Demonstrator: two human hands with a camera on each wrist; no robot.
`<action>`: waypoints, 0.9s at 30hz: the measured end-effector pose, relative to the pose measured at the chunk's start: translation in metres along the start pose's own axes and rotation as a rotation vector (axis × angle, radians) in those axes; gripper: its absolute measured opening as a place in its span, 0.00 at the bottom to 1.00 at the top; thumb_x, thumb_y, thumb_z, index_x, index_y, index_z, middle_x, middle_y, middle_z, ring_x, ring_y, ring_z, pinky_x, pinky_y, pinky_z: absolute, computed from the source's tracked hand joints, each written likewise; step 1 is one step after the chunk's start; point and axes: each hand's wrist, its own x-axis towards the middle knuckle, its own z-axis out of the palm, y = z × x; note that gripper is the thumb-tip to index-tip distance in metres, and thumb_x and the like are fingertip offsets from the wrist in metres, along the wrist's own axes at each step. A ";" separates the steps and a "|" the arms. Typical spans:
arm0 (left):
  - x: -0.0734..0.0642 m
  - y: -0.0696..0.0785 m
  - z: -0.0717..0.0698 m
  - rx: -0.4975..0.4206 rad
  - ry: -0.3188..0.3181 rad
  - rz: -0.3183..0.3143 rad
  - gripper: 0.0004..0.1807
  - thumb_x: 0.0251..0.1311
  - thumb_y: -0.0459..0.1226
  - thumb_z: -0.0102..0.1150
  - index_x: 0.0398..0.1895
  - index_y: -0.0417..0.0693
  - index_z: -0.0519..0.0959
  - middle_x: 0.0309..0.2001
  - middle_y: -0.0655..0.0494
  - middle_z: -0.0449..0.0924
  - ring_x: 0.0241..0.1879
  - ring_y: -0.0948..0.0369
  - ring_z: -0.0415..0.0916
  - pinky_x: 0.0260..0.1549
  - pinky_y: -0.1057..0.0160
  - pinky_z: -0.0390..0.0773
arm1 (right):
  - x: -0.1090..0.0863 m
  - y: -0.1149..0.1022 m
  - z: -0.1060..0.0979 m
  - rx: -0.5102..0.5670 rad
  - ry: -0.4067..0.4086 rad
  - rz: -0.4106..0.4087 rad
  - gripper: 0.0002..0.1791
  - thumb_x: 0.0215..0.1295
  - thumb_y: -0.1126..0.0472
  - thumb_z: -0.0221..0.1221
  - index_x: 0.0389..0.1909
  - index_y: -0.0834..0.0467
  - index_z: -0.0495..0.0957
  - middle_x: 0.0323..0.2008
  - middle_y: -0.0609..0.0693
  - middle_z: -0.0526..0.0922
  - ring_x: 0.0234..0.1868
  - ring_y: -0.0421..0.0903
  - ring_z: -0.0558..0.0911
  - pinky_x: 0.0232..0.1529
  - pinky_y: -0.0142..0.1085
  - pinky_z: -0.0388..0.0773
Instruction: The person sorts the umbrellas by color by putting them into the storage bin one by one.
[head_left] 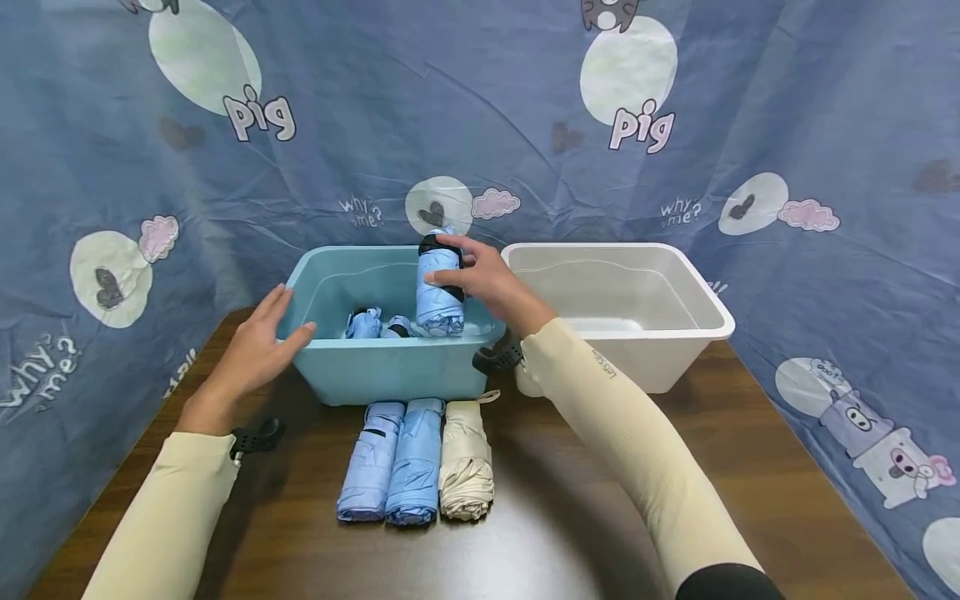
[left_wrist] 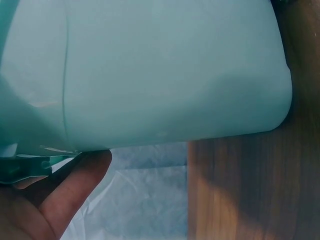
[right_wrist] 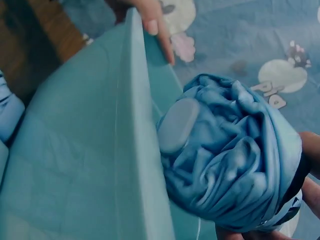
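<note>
In the head view my right hand [head_left: 498, 283] grips a light blue folded umbrella [head_left: 438, 296] with a black band. It stands roughly upright above the teal bin [head_left: 390, 371], by the front rim. Gathered fabric and a pale oval end piece of this umbrella [right_wrist: 225, 165] face the right wrist camera. My left hand [head_left: 253, 346] rests against the bin's left front corner, its fingers fairly straight along the side. Inside the bin lie a blue umbrella [head_left: 364, 323] and another blue umbrella [head_left: 399, 326], both partly hidden by the front wall.
A white bin [head_left: 637, 354] stands right of the teal one. On the wooden table [head_left: 555, 533], in front of the teal bin, lie a periwinkle umbrella [head_left: 372, 462], a blue umbrella [head_left: 416, 462] and a cream umbrella [head_left: 466, 462]. A printed blue cloth [head_left: 480, 108] hangs behind.
</note>
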 end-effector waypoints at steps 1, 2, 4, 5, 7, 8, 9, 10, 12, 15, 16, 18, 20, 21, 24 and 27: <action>0.001 0.001 0.001 0.000 -0.006 0.004 0.44 0.69 0.55 0.46 0.76 0.38 0.43 0.76 0.40 0.37 0.71 0.33 0.43 0.58 0.27 0.52 | 0.001 0.002 0.000 -0.011 0.008 0.003 0.36 0.55 0.63 0.70 0.66 0.43 0.72 0.60 0.58 0.72 0.50 0.50 0.77 0.48 0.41 0.75; 0.001 0.002 0.002 0.001 -0.009 0.006 0.44 0.69 0.55 0.46 0.76 0.38 0.44 0.76 0.39 0.37 0.71 0.33 0.43 0.58 0.28 0.52 | 0.003 0.003 0.001 -0.022 0.015 0.010 0.36 0.55 0.63 0.70 0.66 0.43 0.72 0.60 0.58 0.71 0.50 0.50 0.77 0.47 0.41 0.74; 0.002 0.003 0.003 -0.001 -0.010 0.010 0.44 0.69 0.54 0.47 0.76 0.37 0.44 0.76 0.39 0.38 0.70 0.33 0.43 0.58 0.28 0.52 | 0.006 0.008 0.003 -0.054 0.024 0.014 0.37 0.54 0.62 0.71 0.66 0.43 0.71 0.60 0.58 0.72 0.50 0.49 0.76 0.46 0.41 0.75; 0.002 0.004 0.003 -0.003 -0.008 0.013 0.44 0.69 0.54 0.47 0.76 0.36 0.44 0.76 0.38 0.38 0.70 0.33 0.44 0.58 0.28 0.53 | 0.008 0.010 0.005 -0.068 0.024 0.015 0.37 0.55 0.62 0.71 0.66 0.43 0.71 0.59 0.59 0.72 0.50 0.49 0.76 0.46 0.41 0.75; 0.002 0.003 0.003 -0.001 -0.003 0.012 0.44 0.69 0.53 0.47 0.76 0.36 0.44 0.76 0.38 0.38 0.70 0.33 0.44 0.58 0.28 0.53 | 0.011 0.015 0.009 -0.095 0.022 0.019 0.37 0.55 0.61 0.70 0.67 0.44 0.70 0.59 0.59 0.72 0.50 0.49 0.76 0.46 0.40 0.75; 0.001 0.003 0.003 -0.001 0.002 0.011 0.44 0.69 0.53 0.47 0.76 0.36 0.45 0.76 0.38 0.39 0.70 0.33 0.44 0.58 0.28 0.53 | 0.013 0.018 0.011 -0.108 0.021 0.021 0.37 0.55 0.60 0.70 0.67 0.44 0.70 0.59 0.59 0.72 0.50 0.49 0.76 0.46 0.40 0.75; 0.001 0.002 0.002 -0.001 0.004 0.009 0.44 0.69 0.54 0.47 0.76 0.36 0.44 0.76 0.38 0.38 0.70 0.33 0.44 0.58 0.28 0.53 | 0.014 0.021 0.013 -0.125 0.023 0.024 0.37 0.56 0.60 0.70 0.67 0.43 0.70 0.59 0.59 0.72 0.50 0.49 0.75 0.46 0.40 0.75; 0.001 0.002 0.002 0.002 0.003 0.007 0.44 0.69 0.54 0.47 0.76 0.37 0.44 0.76 0.38 0.38 0.70 0.33 0.44 0.58 0.28 0.53 | 0.015 0.023 0.015 -0.132 0.023 0.032 0.37 0.56 0.59 0.70 0.67 0.43 0.70 0.60 0.59 0.71 0.51 0.49 0.75 0.46 0.41 0.75; -0.001 0.001 0.002 -0.003 -0.001 0.006 0.44 0.69 0.55 0.46 0.76 0.37 0.44 0.76 0.39 0.38 0.70 0.33 0.44 0.58 0.28 0.52 | 0.017 0.029 0.019 -0.165 0.024 0.039 0.37 0.55 0.59 0.71 0.67 0.43 0.70 0.62 0.57 0.70 0.53 0.50 0.74 0.49 0.41 0.75; -0.002 0.000 0.003 -0.012 -0.012 0.012 0.44 0.69 0.55 0.45 0.76 0.37 0.43 0.76 0.38 0.37 0.70 0.32 0.43 0.58 0.28 0.52 | 0.019 0.035 0.022 -0.219 0.038 0.044 0.37 0.54 0.58 0.72 0.66 0.42 0.71 0.66 0.54 0.68 0.58 0.49 0.72 0.54 0.40 0.73; -0.002 0.000 0.003 -0.016 -0.014 0.016 0.44 0.69 0.54 0.45 0.76 0.36 0.43 0.76 0.38 0.37 0.70 0.32 0.43 0.58 0.28 0.52 | 0.020 0.037 0.022 -0.237 0.042 0.041 0.37 0.53 0.58 0.72 0.66 0.43 0.71 0.67 0.53 0.67 0.60 0.49 0.71 0.56 0.40 0.72; -0.003 0.000 0.004 -0.021 -0.012 0.022 0.44 0.70 0.54 0.45 0.76 0.36 0.43 0.76 0.38 0.37 0.70 0.32 0.43 0.58 0.28 0.51 | 0.021 0.038 0.023 -0.283 0.051 0.033 0.37 0.53 0.57 0.72 0.65 0.42 0.72 0.69 0.51 0.65 0.63 0.48 0.69 0.59 0.40 0.69; -0.002 0.001 0.004 -0.023 -0.007 0.026 0.44 0.70 0.54 0.45 0.76 0.36 0.43 0.76 0.38 0.37 0.70 0.32 0.43 0.58 0.28 0.51 | 0.021 0.039 0.023 -0.309 0.053 0.038 0.37 0.53 0.57 0.72 0.65 0.43 0.72 0.70 0.50 0.64 0.64 0.49 0.68 0.60 0.41 0.69; -0.002 0.001 0.004 -0.024 -0.007 0.026 0.44 0.70 0.54 0.45 0.76 0.36 0.43 0.76 0.38 0.37 0.70 0.32 0.43 0.58 0.28 0.51 | 0.021 0.039 0.023 -0.322 0.051 0.044 0.37 0.52 0.57 0.73 0.65 0.43 0.72 0.70 0.50 0.64 0.65 0.49 0.67 0.61 0.42 0.68; -0.001 0.002 0.003 -0.016 -0.005 0.025 0.44 0.70 0.54 0.46 0.76 0.36 0.43 0.76 0.38 0.37 0.70 0.31 0.43 0.57 0.27 0.52 | 0.021 0.039 0.023 -0.358 0.023 0.068 0.37 0.53 0.56 0.72 0.66 0.44 0.71 0.71 0.50 0.62 0.67 0.50 0.65 0.63 0.44 0.66; 0.000 0.002 0.002 -0.012 -0.002 0.027 0.44 0.69 0.54 0.46 0.76 0.36 0.43 0.76 0.38 0.37 0.70 0.31 0.43 0.58 0.27 0.52 | 0.020 0.038 0.023 -0.403 -0.008 0.080 0.37 0.54 0.55 0.72 0.67 0.45 0.71 0.72 0.50 0.60 0.70 0.50 0.63 0.65 0.46 0.64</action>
